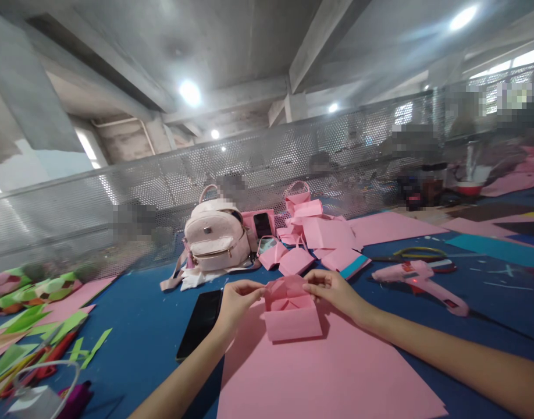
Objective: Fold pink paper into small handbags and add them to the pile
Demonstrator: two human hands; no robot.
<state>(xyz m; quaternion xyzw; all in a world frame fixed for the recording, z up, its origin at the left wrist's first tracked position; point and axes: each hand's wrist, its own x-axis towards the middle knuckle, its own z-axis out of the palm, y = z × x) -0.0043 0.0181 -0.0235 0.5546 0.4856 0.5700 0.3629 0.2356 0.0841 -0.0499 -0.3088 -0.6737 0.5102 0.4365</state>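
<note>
A folded pink paper piece (292,311), shaped like a small open box or bag, rests on a large pink sheet (328,372) on the blue table (140,326). My left hand (237,299) pinches its upper left edge. My right hand (332,289) pinches its upper right edge. Both hands have the fingers closed on the paper. A black phone (200,323) lies just left of my left hand.
A pink glue gun (417,279) and scissors (417,255) lie at the right. A pale pink backpack (215,235) and several folded pink paper bags (319,233) sit behind. Green paper scraps (44,329) and tools lie at the left. A perforated metal screen (267,169) bounds the far side.
</note>
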